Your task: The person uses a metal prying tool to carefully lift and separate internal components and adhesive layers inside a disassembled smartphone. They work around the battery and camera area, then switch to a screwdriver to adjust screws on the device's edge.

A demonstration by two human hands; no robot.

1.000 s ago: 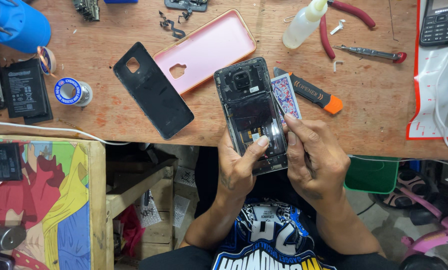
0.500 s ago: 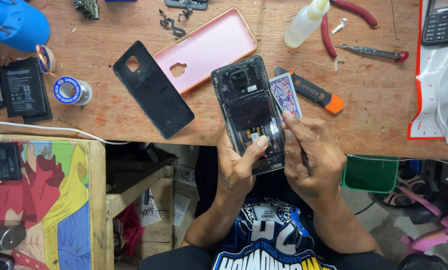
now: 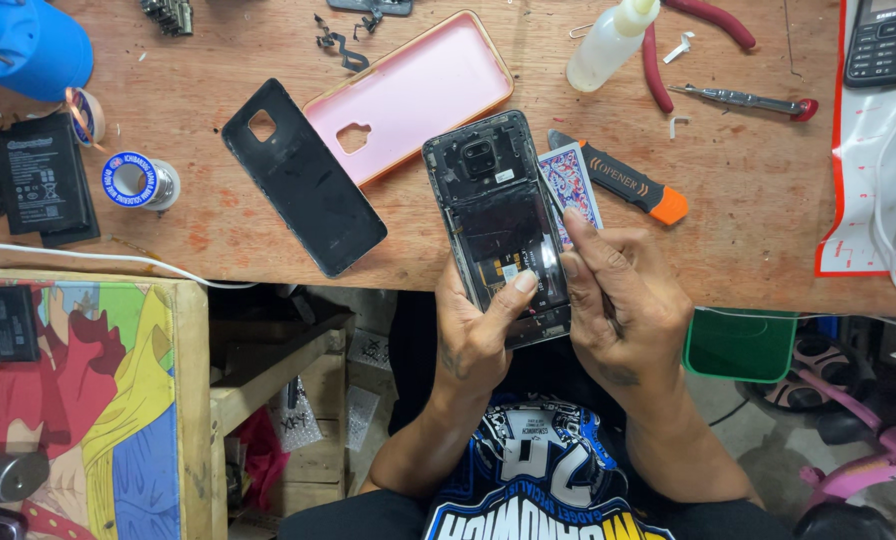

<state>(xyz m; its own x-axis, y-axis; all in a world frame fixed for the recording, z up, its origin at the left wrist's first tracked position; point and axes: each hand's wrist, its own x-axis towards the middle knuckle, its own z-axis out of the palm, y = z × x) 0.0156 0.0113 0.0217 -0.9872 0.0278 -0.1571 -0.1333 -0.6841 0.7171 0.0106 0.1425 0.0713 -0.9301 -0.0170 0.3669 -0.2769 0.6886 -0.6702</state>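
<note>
The left hand is cradling the opened phone from below, thumb pressing on its innards, over the wooden bench edge. The right hand is pinching a playing card, wedging it along the phone's three-o'clock side. At nine o'clock, the black back cover is lying flat.

Left hand cupped palm-up, thumb pressed across, right hand curled beside it, fingers pinched, forearms converging

Single head-worn view, straight down, close above wooden workbench edge and lap.
</note>
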